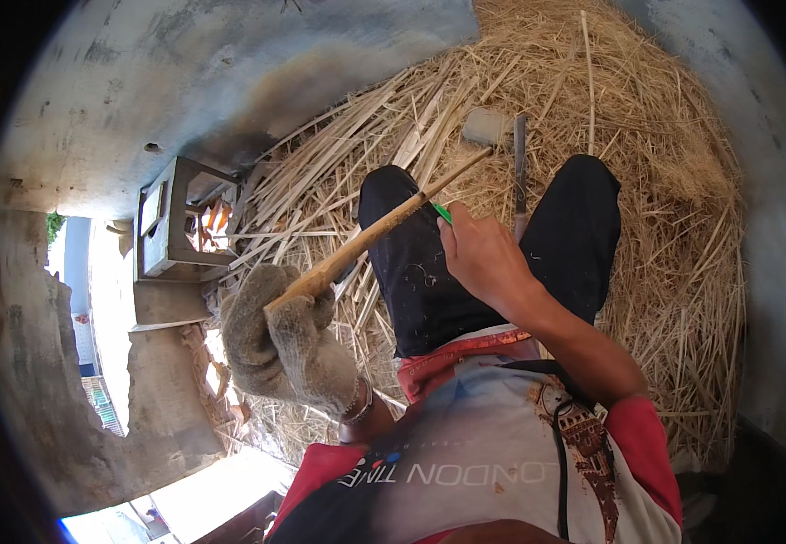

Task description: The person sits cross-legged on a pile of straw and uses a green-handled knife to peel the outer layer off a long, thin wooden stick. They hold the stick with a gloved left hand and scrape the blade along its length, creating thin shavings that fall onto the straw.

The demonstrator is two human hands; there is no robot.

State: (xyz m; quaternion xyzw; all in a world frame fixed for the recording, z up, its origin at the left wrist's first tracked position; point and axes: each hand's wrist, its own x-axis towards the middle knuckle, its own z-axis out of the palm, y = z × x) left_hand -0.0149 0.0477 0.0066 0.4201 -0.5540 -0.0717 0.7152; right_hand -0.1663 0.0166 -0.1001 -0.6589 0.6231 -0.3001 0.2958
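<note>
Observed hands well apart: left hand (307,349), in a thick grey knitted glove, clamped around the broad lower end of a bamboo piece (366,238); right hand (488,258), bare, closed on a small green implement (443,212) beside the shaft. Gloved on the gripping side only, presumably against splinters or a slipped edge; left bare on the other, likely for finer control.

Surroundings reviewed by size. Enclosed at back and right by a stained wall (230,54), apparently serving to contain the straw heap (665,254) spread across the floor. Laid at left of the heap, roughly aligned, long split strips (339,159); perhaps kept lengthwise for easy picking. Set close against the wall at far left, a wooden frame (164,240), seemingly clear of the working space.

Held slantwise across the left of the dark-trousered legs (447,313), the bamboo piece, thin end pointing up and away; probably angled so for a free upper length. Unable to tell whether resting on the thigh or just above. Placed between the knees, blade outward and handle nearest, a long knife (520,163); judged within easy reach. Lying just beside the blade, a greyish block (486,127), purpose unconfirmed. Mostly hidden by fingers, the green implement; working edge not verifiable.
</note>
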